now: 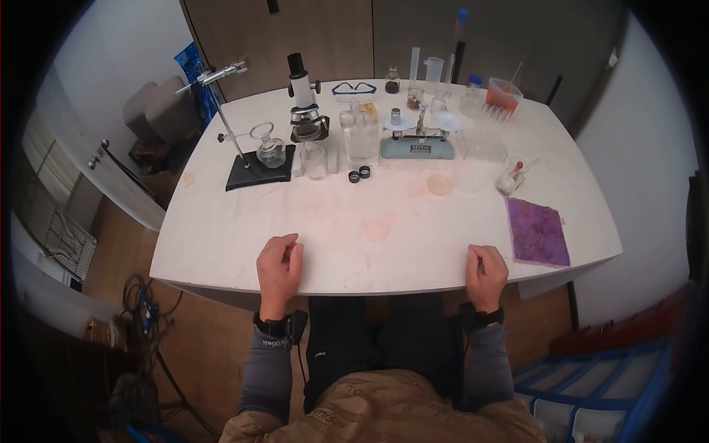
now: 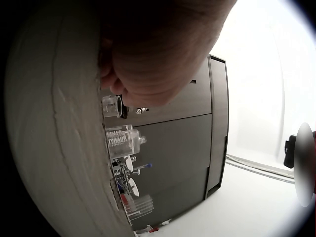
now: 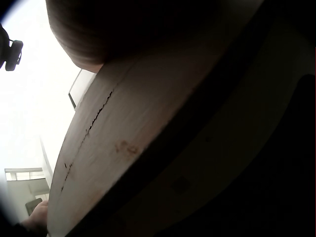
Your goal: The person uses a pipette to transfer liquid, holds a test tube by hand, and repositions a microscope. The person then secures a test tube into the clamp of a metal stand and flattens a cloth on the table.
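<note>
My left hand [image 1: 281, 266] rests at the front edge of the white table [image 1: 332, 258], its fingers loosely curled around nothing. Further right along the same edge lies my right hand [image 1: 486, 275], also loosely curled and holding nothing. The purple cloth-like square [image 1: 538, 232] is the nearest thing to the right hand, just beyond it to the right. Ahead of the left hand stand a clear glass jar [image 1: 314, 161] and two small black cylinders [image 1: 359, 174]. In the left wrist view, the hand [image 2: 148, 64] hides part of the glassware behind it.
Across the back stand a ring stand [image 1: 258, 173] with a round flask, a microscope [image 1: 301, 96], a clear bottle [image 1: 360, 144], a balance [image 1: 418, 150] and a test tube rack [image 1: 484, 148]. Blue-rimmed goggles [image 1: 354, 89] lie behind. A small flask [image 1: 508, 182] with a red-topped dropper sits right.
</note>
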Action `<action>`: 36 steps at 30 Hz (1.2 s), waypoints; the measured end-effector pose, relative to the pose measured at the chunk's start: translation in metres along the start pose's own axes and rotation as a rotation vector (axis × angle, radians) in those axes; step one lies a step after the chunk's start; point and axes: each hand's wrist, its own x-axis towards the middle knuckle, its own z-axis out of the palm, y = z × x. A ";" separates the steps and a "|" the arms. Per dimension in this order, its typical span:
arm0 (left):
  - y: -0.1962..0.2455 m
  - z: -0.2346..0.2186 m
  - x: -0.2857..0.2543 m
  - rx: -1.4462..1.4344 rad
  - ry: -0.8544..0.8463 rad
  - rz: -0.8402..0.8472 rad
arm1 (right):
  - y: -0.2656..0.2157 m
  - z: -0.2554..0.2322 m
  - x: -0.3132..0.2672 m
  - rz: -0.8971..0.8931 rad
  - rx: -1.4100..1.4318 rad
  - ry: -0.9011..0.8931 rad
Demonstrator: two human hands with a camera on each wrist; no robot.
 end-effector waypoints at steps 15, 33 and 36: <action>0.000 0.001 -0.002 0.030 -0.002 -0.025 | 0.000 -0.002 0.000 -0.013 0.031 -0.001; 0.002 0.003 -0.003 0.027 0.018 -0.031 | 0.003 -0.001 -0.001 -0.002 0.023 0.002; 0.001 0.001 -0.003 0.031 0.010 -0.032 | 0.002 -0.001 -0.002 0.013 0.019 -0.002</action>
